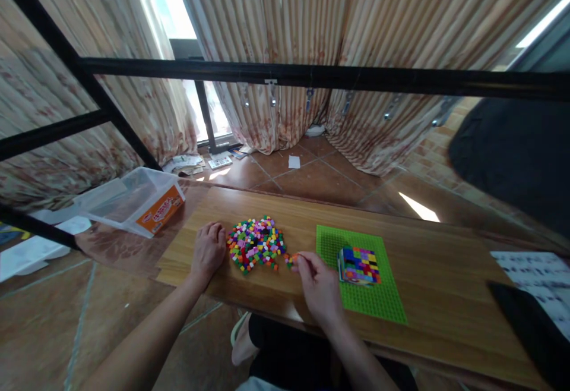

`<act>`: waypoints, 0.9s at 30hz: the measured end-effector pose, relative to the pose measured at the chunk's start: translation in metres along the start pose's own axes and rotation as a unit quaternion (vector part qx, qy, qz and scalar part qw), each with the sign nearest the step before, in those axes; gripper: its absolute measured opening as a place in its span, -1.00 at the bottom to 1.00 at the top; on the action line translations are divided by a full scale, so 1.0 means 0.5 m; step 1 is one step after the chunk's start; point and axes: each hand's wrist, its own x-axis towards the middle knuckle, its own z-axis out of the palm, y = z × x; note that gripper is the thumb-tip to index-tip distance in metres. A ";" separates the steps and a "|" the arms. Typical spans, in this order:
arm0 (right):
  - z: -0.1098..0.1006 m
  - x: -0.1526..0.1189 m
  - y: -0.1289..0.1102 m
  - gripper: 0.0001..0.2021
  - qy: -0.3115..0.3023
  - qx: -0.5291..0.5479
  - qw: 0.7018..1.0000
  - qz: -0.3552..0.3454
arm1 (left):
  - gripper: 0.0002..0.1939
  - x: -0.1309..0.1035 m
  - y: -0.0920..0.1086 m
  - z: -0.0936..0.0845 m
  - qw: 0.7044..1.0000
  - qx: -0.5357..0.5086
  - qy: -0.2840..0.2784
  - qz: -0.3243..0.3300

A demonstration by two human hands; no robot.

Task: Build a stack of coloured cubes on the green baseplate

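A pile of small coloured building bricks (256, 245) lies on the wooden table. At its left edge my left hand (210, 249) rests on the tabletop, fingers loosely bent and holding nothing that I can see. My right hand (318, 287) is just right of the pile, with thumb and forefinger pinched at a small orange brick (294, 257). A few loose bricks (288, 261) lie by those fingertips. Further right, a block of multicoloured bricks (360, 265) stands on a green studded baseplate (387, 296). Its sides are partly hard to make out.
The wooden table (445, 296) reaches to the right, where a dark object (525, 325) and a printed sheet (534, 278) lie. A clear plastic bin (129, 201) with an orange label stands left of the table. A black metal rail (312, 75) crosses in front of striped curtains (294, 16).
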 end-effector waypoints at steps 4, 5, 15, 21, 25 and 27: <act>-0.084 -0.015 -0.024 -0.64 0.032 0.183 0.971 0.148 | -0.59 0.002 -0.002 0.001 1.000 -0.005 -0.005 -0.003; -0.107 -0.016 -0.027 -0.64 0.047 0.204 0.965 0.159 | -0.58 0.002 -0.002 0.001 1.000 -0.006 -0.004 -0.004; -0.263 0.055 -0.013 -0.58 0.129 -0.041 0.987 0.083 | -0.63 0.004 0.003 -0.001 1.000 -0.014 -0.001 -0.004; -0.270 0.088 -0.001 -0.60 0.068 -0.240 0.968 0.007 | -0.60 0.003 0.010 -0.005 1.000 -0.013 -0.009 0.003; -0.270 0.096 0.002 -0.61 0.030 -0.283 0.959 -0.017 | -0.60 0.001 0.014 -0.006 1.000 -0.008 -0.006 -0.005; -0.271 0.099 0.001 -0.61 0.018 -0.293 0.956 -0.018 | -0.60 0.000 0.015 -0.006 1.000 -0.007 -0.006 -0.008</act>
